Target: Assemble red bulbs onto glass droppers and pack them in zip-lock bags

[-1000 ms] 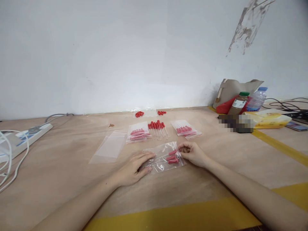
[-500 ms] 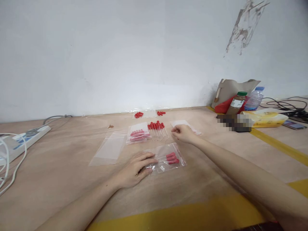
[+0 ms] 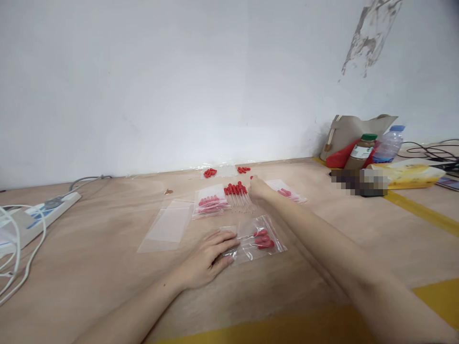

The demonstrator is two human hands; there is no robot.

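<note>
My left hand (image 3: 211,255) lies on the table with its fingers stretched over the left end of a clear zip bag (image 3: 242,258). Inside that bag are several droppers with red rubber bulbs (image 3: 264,240), bulbs toward the right. My right hand (image 3: 261,189) is closed at the right side of a row of red-bulbed droppers (image 3: 235,197). A red dropper bulb (image 3: 251,177) shows at its fingertips; the rest of that dropper is hidden by the hand.
Left of the row lie a stack of filled bags (image 3: 210,203) and flat zip bags (image 3: 168,224). Another filled bag (image 3: 284,192) is on the right. Loose red bulbs (image 3: 210,173) sit by the wall. A power strip (image 3: 43,217), bottle (image 3: 361,150) and tissue pack (image 3: 412,176) flank the area.
My right hand has moved left and away from me to the dropper row, uncovering the filled bag on the right. My left hand stays on the zip bag. The view has shifted slightly.
</note>
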